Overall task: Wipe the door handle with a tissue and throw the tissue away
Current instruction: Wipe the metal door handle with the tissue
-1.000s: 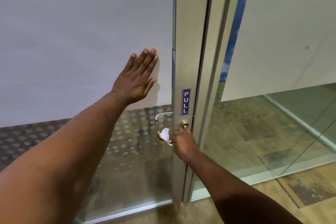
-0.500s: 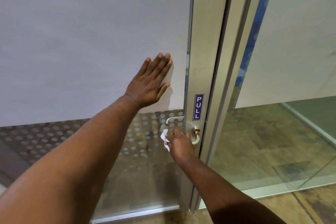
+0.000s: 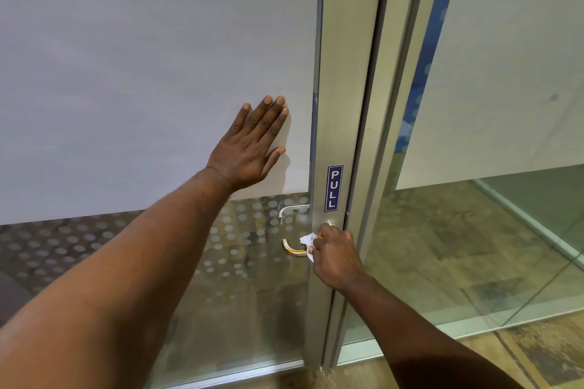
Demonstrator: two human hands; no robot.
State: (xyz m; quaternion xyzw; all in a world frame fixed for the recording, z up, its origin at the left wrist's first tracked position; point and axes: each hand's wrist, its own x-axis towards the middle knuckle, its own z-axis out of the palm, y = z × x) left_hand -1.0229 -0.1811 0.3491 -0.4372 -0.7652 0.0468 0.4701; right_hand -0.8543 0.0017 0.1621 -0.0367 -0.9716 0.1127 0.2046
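A metal lever door handle (image 3: pixel 292 250) sticks out to the left from the aluminium frame of a glass door (image 3: pixel 339 104). My right hand (image 3: pixel 336 257) is closed around the handle's inner part, holding a crumpled white tissue (image 3: pixel 308 241) against it. Only the curved free end of the handle shows. My left hand (image 3: pixel 252 145) lies flat with fingers spread on the frosted panel of the door, above and left of the handle. A second handle (image 3: pixel 289 210) shows through the glass on the far side.
A blue PULL sign (image 3: pixel 335 188) is stuck on the frame just above the handle. A fixed glass partition (image 3: pixel 489 230) stands to the right. Wood-pattern floor (image 3: pixel 537 354) runs along the bottom right. No bin is in view.
My right hand has slid with the tissue along the handle, first over its end, now back toward the frame, baring the curved end. My left hand stays pressed on the panel.
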